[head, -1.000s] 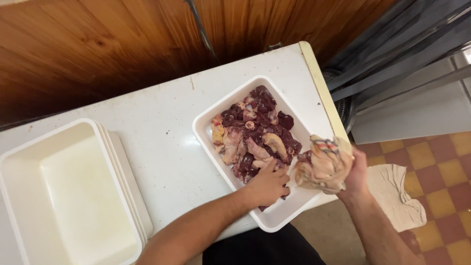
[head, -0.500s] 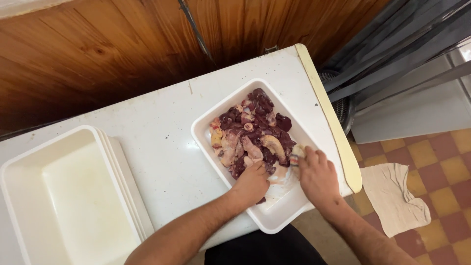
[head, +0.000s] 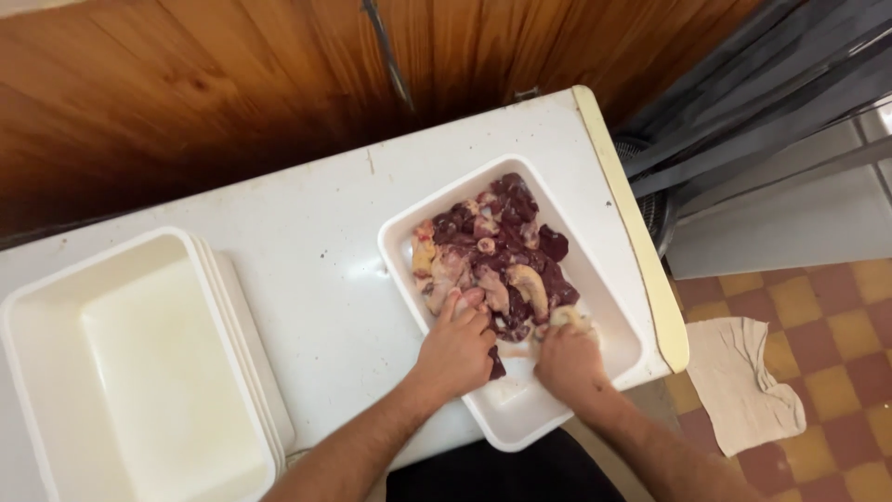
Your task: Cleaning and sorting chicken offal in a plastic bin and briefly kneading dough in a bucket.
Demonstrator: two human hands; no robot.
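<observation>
A white rectangular tray (head: 609,311) on a white table holds a pile of raw meat pieces (head: 497,256), dark red and pale. My left hand (head: 457,349) rests inside the tray at the near edge of the pile, fingers curled onto the meat. My right hand (head: 569,358) is beside it, closed around a pale piece of meat (head: 567,318) low in the tray. Both forearms come in from the bottom of the view.
A stack of empty white trays (head: 139,363) sits at the table's left. The white table (head: 307,242) has a cream right edge and backs onto a wooden wall. A beige cloth (head: 743,381) lies on the checkered floor at right.
My right hand, which held a bundle of meat raised beside the tray, has come down into the tray next to my left hand. The left hand stayed on the pile.
</observation>
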